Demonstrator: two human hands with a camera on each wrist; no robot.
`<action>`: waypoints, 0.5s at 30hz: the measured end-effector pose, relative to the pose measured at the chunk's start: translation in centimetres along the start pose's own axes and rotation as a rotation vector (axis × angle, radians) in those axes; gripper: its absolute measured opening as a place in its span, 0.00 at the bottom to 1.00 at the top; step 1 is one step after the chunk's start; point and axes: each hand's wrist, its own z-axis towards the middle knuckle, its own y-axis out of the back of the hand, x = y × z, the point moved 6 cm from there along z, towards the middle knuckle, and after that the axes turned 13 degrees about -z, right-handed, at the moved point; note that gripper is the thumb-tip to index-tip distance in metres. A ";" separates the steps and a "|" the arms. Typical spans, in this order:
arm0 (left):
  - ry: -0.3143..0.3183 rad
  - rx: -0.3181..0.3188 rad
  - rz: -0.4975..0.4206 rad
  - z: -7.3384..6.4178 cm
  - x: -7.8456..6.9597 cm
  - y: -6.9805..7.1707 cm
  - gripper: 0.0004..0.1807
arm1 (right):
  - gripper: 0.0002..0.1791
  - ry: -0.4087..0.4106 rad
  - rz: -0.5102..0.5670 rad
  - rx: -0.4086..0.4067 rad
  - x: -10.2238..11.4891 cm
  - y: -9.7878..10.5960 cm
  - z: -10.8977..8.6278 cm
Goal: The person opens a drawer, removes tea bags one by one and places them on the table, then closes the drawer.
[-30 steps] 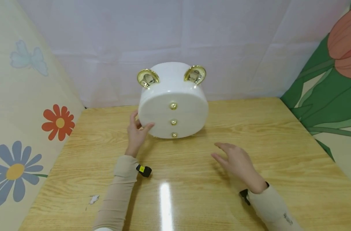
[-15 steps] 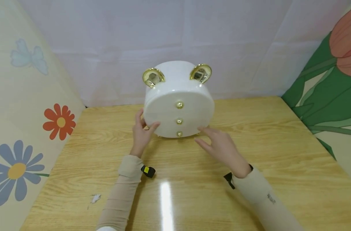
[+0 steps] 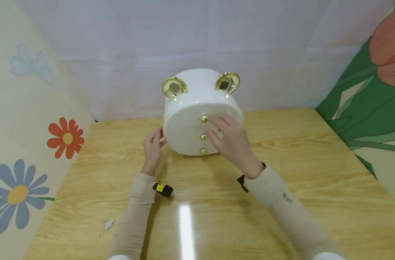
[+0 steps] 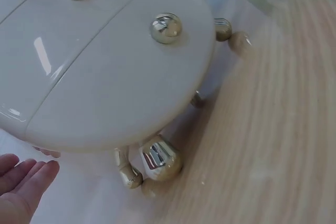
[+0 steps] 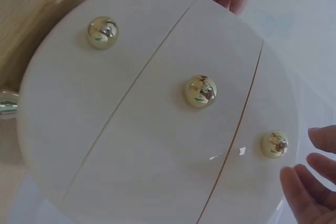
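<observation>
A glossy white drum-shaped drawer box [image 3: 184, 126] with gold ears [image 3: 174, 87] stands upright near the back of the table. Thin seams split its front into three drawers, each with a round gold knob: top [image 5: 274, 144], middle [image 5: 200, 92] and bottom [image 5: 103, 32]. Gold feet [image 4: 160, 158] carry it. My left hand [image 3: 152, 147] is at the box's lower left side, its fingers partly hidden behind the edge and the thumb off the front. My right hand [image 3: 234, 139] is in front of the right half, fingers slightly bent and spread beside the top knob, pinching nothing.
The wood-grain table [image 3: 298, 155] has a small torn patch [image 3: 108, 225] at front left. A pale cloth [image 3: 126, 61] hangs close behind the box. Flower-painted panels stand at the left [image 3: 18, 115] and right [image 3: 376, 119].
My right hand has come in from the right and risen to the top knob. The box has shifted slightly right. My left thumb has left the box's front.
</observation>
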 end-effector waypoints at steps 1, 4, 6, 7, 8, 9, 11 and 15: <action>0.003 -0.020 -0.015 0.1 0.1 0.1 0.18 | 0.13 0.007 -0.009 -0.007 0.1 0.0 0.3; -0.010 -0.056 -0.009 0.6 0.2 0.3 0.15 | 0.12 0.028 -0.024 -0.021 0.3 -0.3 1.1; -0.021 -0.068 0.030 0.9 0.2 0.3 0.13 | 0.11 0.051 -0.036 -0.028 0.4 -0.5 1.5; -0.027 -0.072 0.054 1.1 0.1 0.4 0.13 | 0.10 0.062 -0.046 -0.028 0.4 -0.7 1.7; -0.033 -0.072 0.072 1.2 0.1 0.4 0.13 | 0.09 0.077 -0.058 -0.028 0.5 -0.8 1.8; -0.029 -0.072 0.093 1.3 0.0 0.4 0.13 | 0.09 0.093 -0.072 -0.026 0.5 -1.1 1.9; -0.031 -0.068 0.123 1.1 -0.7 0.0 0.12 | 0.07 0.123 -0.099 -0.031 0.6 -1.4 2.0; -0.023 -0.065 0.149 1.1 -1.1 -0.1 0.12 | 0.05 0.168 -0.152 -0.048 1.0 -2.1 1.9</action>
